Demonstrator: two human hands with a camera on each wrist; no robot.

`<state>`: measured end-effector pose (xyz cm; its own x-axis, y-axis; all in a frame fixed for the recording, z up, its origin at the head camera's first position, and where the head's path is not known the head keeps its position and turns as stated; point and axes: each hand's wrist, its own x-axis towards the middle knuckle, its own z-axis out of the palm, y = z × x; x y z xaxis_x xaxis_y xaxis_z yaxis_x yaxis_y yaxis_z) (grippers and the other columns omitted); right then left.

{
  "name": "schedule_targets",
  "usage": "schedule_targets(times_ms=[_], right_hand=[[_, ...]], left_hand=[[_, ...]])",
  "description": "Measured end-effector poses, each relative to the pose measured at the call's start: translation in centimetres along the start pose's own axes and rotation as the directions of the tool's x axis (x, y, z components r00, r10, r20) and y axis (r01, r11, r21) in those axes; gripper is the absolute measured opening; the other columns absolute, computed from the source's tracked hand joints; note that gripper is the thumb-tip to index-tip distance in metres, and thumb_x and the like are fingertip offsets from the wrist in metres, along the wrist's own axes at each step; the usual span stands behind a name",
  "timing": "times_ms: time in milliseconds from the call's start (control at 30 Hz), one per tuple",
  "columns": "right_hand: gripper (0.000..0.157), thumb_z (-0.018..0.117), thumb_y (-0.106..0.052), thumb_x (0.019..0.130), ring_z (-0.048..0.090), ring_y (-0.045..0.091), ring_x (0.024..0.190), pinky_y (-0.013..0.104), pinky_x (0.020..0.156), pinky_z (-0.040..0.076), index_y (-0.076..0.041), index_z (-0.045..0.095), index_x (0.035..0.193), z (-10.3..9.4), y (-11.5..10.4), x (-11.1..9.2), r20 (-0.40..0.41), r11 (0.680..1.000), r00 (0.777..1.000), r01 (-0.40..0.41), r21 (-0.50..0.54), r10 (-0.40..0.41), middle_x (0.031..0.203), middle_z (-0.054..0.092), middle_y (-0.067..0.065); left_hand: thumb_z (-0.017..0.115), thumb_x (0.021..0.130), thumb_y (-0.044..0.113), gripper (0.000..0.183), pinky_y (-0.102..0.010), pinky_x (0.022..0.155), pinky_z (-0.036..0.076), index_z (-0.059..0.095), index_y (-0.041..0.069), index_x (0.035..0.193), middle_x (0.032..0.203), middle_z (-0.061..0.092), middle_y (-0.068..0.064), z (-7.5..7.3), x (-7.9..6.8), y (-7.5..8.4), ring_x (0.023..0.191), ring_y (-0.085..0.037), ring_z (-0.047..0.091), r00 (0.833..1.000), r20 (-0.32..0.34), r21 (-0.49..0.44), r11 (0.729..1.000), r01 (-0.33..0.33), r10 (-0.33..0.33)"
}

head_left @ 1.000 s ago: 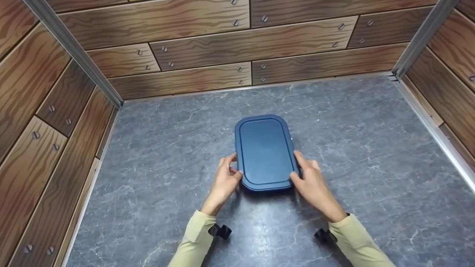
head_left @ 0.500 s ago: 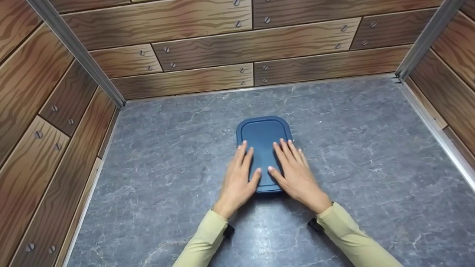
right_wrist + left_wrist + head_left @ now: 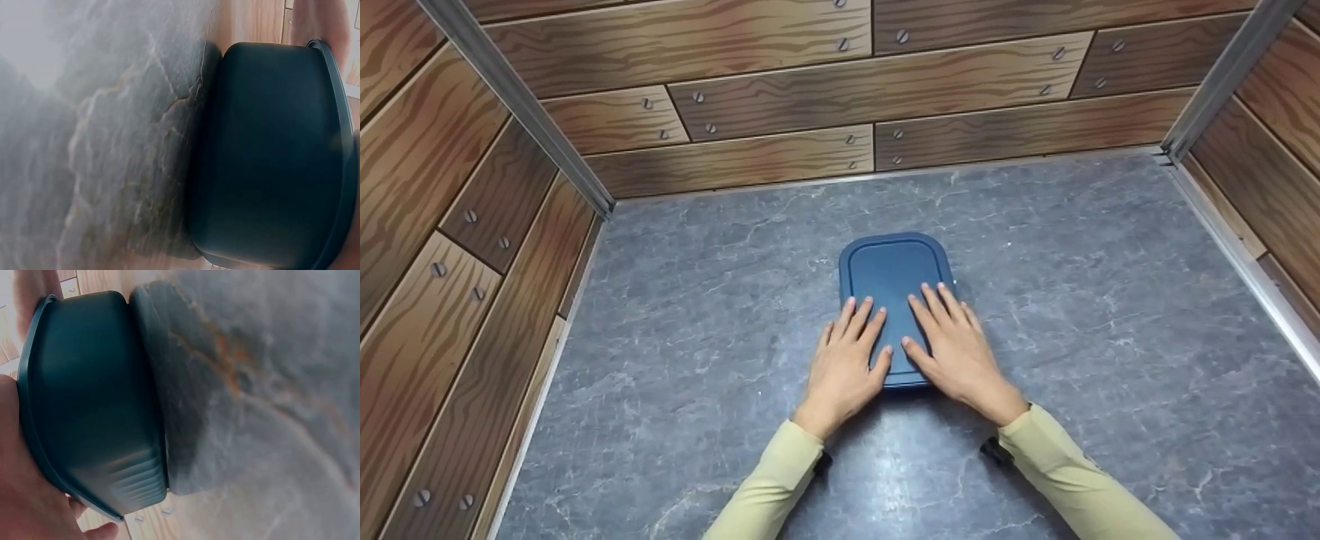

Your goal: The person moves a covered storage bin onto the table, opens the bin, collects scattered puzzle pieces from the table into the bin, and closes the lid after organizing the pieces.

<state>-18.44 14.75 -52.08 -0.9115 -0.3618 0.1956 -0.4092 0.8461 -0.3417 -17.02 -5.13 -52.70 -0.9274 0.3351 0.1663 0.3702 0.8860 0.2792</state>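
A blue rectangular lidded container [image 3: 894, 274] with rounded corners stands on the grey marbled table. Its lid, edged by a raised line, lies on top. My left hand [image 3: 844, 367] rests flat on the near left part of the lid, fingers straight and pointing away. On the near right part lies my right hand [image 3: 960, 352], its fingers likewise straight and spread. Both wrist views show the container's dark side wall [image 3: 95, 394] under the lid's rim, with the base on the table. Ridges mark that wall low down in the left wrist view.
The grey marbled table [image 3: 697, 322] extends around the container. Wood-patterned panels [image 3: 780, 90] stand at the back and on both sides, with metal posts [image 3: 529, 112] at the corners. Dark wrist straps show beside the sleeves [image 3: 772, 480].
Both hands have let go of the container's near sides and moved onto the lid, lying flat there. Since half a second ago, the left hand has shifted slightly toward me. The container stays in place.
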Motion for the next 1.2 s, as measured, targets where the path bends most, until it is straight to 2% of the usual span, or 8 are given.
schedule_targets(times_ms=[200, 367, 500, 767, 1067, 1200], right_hand=[[0.064, 0.046, -0.044, 0.102, 0.014, 0.031, 0.148, 0.057, 0.114, 0.015, -0.008, 0.034, 0.154, -0.2, 0.0, 0.1, 0.024, 1.0, 1.0, -0.017, 0.02, 0.017, 0.161, 0.021, 0.013], [0.067, 0.046, -0.047, 0.102, 0.012, 0.032, 0.149, 0.058, 0.115, 0.01, -0.009, 0.032, 0.155, -0.8, 0.4, 0.5, 0.03, 0.997, 0.999, -0.036, 0.064, 0.034, 0.162, 0.02, 0.013], [0.068, 0.046, -0.048, 0.101, 0.007, 0.033, 0.149, 0.056, 0.116, 0.005, -0.012, 0.027, 0.157, -1.6, 0.9, 1.4, 0.033, 0.996, 0.999, -0.043, 0.075, 0.041, 0.163, 0.016, 0.012], [0.069, 0.046, -0.048, 0.101, 0.004, 0.035, 0.149, 0.059, 0.115, 0.006, -0.014, 0.024, 0.158, -1.9, 2.0, 4.8, 0.04, 1.0, 0.999, -0.018, 0.002, 0.018, 0.163, 0.012, 0.013], [0.067, 0.038, -0.048, 0.103, 0.004, 0.033, 0.149, 0.057, 0.116, 0.006, -0.015, 0.021, 0.159, -0.5, 2.7, 8.4, 0.069, 0.999, 0.997, -0.043, -0.006, 0.043, 0.164, 0.011, 0.012], [0.066, 0.036, -0.048, 0.104, 0.006, 0.033, 0.149, 0.058, 0.115, 0.009, -0.015, 0.02, 0.159, -0.3, 2.8, 9.2, 0.076, 0.998, 0.995, -0.056, -0.022, 0.057, 0.163, 0.012, 0.013]], left_hand=[[0.036, 0.104, 0.047, 0.057, -0.053, 0.115, 0.02, 0.033, 0.023, 0.155, 0.162, 0.021, 0.002, -0.4, 0.3, 0.1, 0.15, -0.019, 0.006, 0.999, 0.034, 0.006, 1.0, 0.007, -0.007], [0.039, 0.104, 0.044, 0.056, -0.054, 0.114, 0.02, 0.036, 0.021, 0.154, 0.162, 0.023, 0.0, -0.6, 0.8, -0.1, 0.15, -0.019, 0.009, 1.0, 0.024, -0.056, 0.998, 0.009, -0.008], [0.039, 0.105, 0.039, 0.053, -0.056, 0.114, 0.021, 0.036, 0.019, 0.154, 0.162, 0.021, 0.0, -0.9, 1.7, -0.5, 0.149, -0.02, 0.01, 0.999, 0.003, -0.116, 0.992, 0.042, -0.042], [0.038, 0.106, 0.035, 0.054, -0.056, 0.113, 0.023, 0.032, 0.014, 0.156, 0.163, 0.017, -0.006, -1.0, 4.9, -1.4, 0.149, -0.027, 0.014, 0.994, -0.032, -0.149, 0.984, 0.096, -0.102], [0.036, 0.105, 0.039, 0.058, -0.055, 0.115, 0.019, 0.027, 0.016, 0.157, 0.164, 0.013, -0.006, -0.5, 9.1, -2.4, 0.15, -0.024, 0.007, 0.99, 0.004, -0.11, 0.984, 0.137, -0.138], [0.034, 0.105, 0.043, 0.059, -0.056, 0.115, 0.017, 0.023, 0.02, 0.158, 0.165, 0.011, -0.002, -0.4, 10.2, -2.6, 0.15, -0.021, 0.003, 0.99, 0.027, -0.074, 0.988, 0.138, -0.136]])
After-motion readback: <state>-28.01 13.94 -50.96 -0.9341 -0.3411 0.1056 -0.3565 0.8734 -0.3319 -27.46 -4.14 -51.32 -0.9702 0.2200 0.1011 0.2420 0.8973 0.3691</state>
